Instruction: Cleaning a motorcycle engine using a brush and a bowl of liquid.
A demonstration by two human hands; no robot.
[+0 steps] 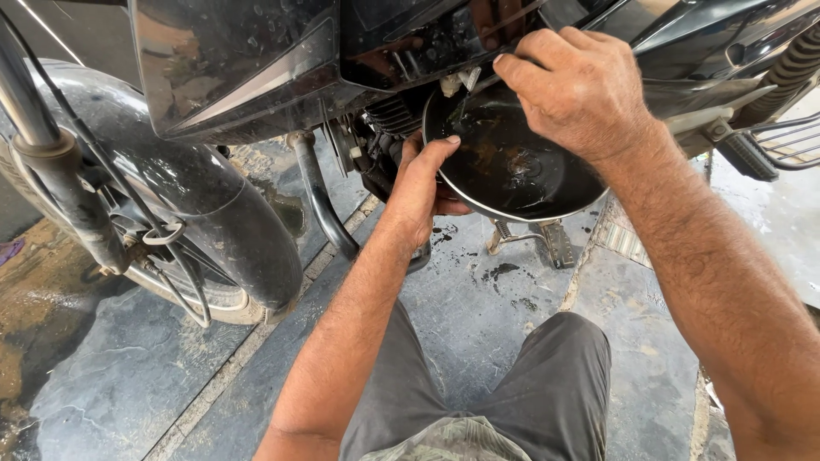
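Stone floor below, left hand (424, 183) holds oily black pan (512, 162).

Head camera looks steeply down, close, at motorcycle (256, 77) underside.

No packages, labels, signs or screens are being shown anywhere in the view.

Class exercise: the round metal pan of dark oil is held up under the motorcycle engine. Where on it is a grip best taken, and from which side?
Probably the rim of the pan, from the near side facing the camera. The left hand already clamps the rim there, thumb over the lip. The far edge sits beneath the engine, where the right hand works.
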